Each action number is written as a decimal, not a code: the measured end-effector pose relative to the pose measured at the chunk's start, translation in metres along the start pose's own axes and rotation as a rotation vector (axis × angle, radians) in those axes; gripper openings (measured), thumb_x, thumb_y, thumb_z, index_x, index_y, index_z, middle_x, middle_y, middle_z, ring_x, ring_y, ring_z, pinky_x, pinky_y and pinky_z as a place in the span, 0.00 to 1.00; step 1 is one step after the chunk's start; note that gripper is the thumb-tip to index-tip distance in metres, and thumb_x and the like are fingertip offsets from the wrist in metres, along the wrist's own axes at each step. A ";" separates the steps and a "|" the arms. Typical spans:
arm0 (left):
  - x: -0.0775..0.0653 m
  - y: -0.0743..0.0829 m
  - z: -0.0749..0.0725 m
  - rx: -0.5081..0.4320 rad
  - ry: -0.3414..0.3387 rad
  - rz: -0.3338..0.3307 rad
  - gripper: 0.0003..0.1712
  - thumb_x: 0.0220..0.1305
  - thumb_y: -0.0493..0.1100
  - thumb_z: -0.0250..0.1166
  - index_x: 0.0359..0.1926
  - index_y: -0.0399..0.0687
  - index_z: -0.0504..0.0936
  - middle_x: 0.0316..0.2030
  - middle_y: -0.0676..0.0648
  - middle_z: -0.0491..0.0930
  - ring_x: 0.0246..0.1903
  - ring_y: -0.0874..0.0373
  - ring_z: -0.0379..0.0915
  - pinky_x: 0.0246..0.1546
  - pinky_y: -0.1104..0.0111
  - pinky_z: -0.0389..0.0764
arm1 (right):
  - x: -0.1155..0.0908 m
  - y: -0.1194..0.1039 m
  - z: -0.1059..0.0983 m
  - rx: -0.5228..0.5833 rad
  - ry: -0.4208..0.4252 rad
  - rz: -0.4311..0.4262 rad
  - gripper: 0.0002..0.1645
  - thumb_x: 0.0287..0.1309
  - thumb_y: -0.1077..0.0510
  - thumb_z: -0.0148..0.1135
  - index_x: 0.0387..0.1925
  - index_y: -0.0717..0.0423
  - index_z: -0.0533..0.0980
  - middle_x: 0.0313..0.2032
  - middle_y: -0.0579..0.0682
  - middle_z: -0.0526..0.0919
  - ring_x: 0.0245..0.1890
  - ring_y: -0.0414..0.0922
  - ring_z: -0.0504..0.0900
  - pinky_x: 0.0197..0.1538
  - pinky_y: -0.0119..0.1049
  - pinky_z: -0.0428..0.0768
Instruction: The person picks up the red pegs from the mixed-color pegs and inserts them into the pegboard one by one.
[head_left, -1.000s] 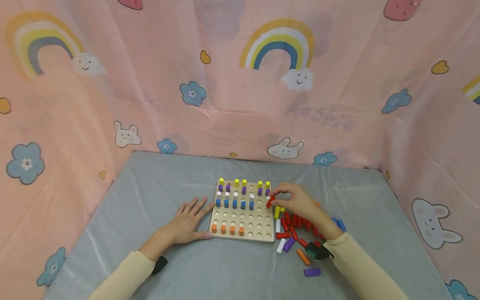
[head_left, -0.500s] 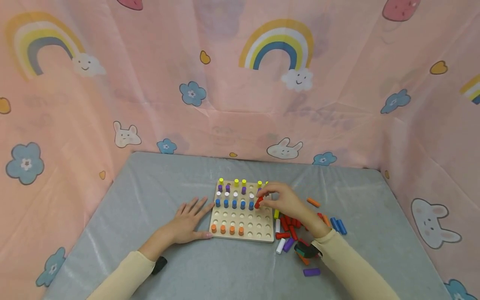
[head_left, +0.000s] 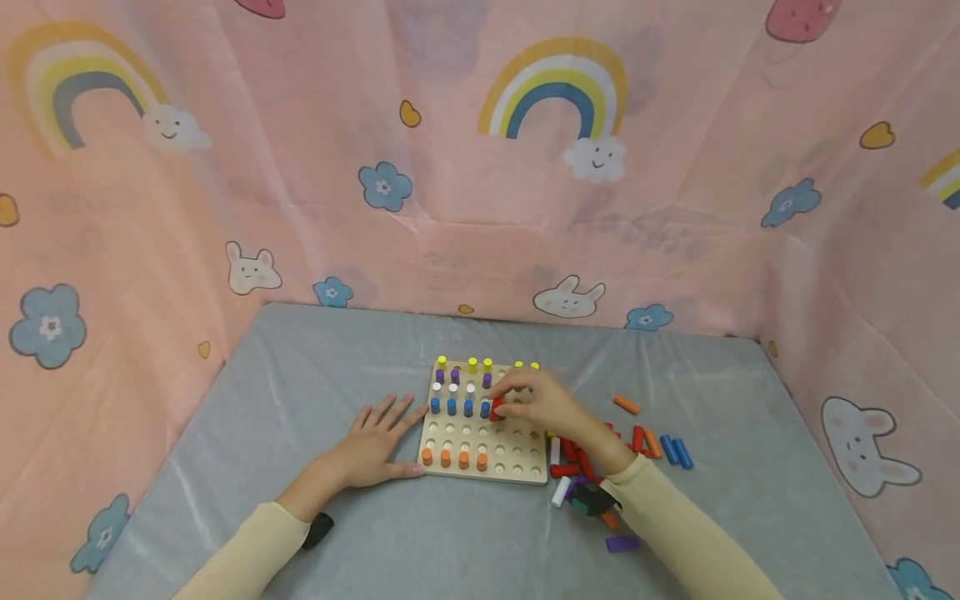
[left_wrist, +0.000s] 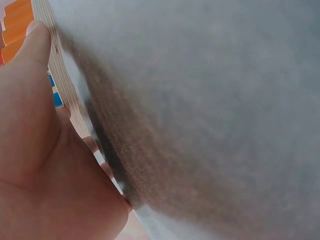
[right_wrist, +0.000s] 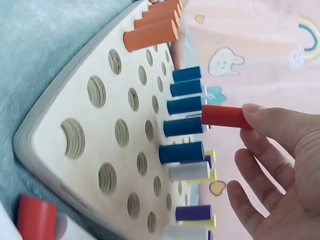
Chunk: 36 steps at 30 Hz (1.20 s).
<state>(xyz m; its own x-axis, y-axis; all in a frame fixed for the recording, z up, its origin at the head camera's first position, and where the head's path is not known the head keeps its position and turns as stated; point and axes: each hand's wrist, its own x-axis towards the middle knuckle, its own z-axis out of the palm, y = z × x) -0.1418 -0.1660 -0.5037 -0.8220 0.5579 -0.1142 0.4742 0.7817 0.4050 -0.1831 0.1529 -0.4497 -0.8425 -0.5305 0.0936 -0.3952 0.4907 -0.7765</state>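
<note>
A wooden pegboard [head_left: 483,481] lies on the cloth with rows of yellow, purple, white, blue and orange pegs upright in its holes. My right hand [head_left: 536,404] is over the board's right half, pinching a red peg [right_wrist: 225,116] between thumb and index finger. In the right wrist view this peg is held above the board, close to the tops of the blue pegs [right_wrist: 182,127]. My left hand [head_left: 375,446] lies with spread fingers against the board's left edge. Its thumb touches that edge near the orange pegs [left_wrist: 17,27] in the left wrist view.
Right of the board lies a loose pile of pegs, mostly red [head_left: 564,471], partly hidden by my right forearm. Loose blue pegs [head_left: 678,452], an orange peg [head_left: 626,404] and a purple peg [head_left: 622,544] lie farther out. Patterned pink curtains [head_left: 465,250] surround the table.
My right hand has carried the red peg leftward over the board, from its right edge to beside the blue row. The left hand has stayed in place.
</note>
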 end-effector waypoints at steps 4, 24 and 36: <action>0.000 0.001 -0.001 0.000 0.006 0.005 0.55 0.59 0.75 0.58 0.79 0.59 0.50 0.79 0.39 0.46 0.77 0.32 0.40 0.69 0.32 0.44 | 0.005 -0.002 0.006 0.013 -0.001 -0.027 0.11 0.57 0.60 0.70 0.44 0.53 0.85 0.42 0.47 0.87 0.46 0.52 0.81 0.53 0.56 0.79; 0.002 0.000 0.000 0.009 -0.053 -0.033 0.55 0.60 0.74 0.58 0.79 0.60 0.46 0.80 0.42 0.41 0.78 0.36 0.35 0.72 0.34 0.41 | 0.025 -0.007 0.032 -0.044 0.000 -0.106 0.12 0.57 0.59 0.71 0.44 0.53 0.85 0.43 0.44 0.89 0.49 0.43 0.81 0.60 0.47 0.74; 0.001 0.003 -0.003 0.004 -0.043 -0.020 0.55 0.60 0.74 0.58 0.79 0.56 0.49 0.79 0.39 0.43 0.77 0.33 0.37 0.71 0.33 0.43 | 0.032 -0.016 0.052 -0.073 0.022 -0.151 0.12 0.56 0.59 0.72 0.44 0.52 0.86 0.42 0.44 0.87 0.48 0.42 0.78 0.55 0.44 0.77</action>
<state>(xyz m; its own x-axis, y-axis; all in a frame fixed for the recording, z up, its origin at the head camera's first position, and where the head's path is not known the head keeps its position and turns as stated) -0.1421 -0.1644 -0.5000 -0.8174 0.5532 -0.1609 0.4591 0.7942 0.3982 -0.1851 0.0924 -0.4664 -0.7790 -0.5872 0.2200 -0.5428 0.4559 -0.7053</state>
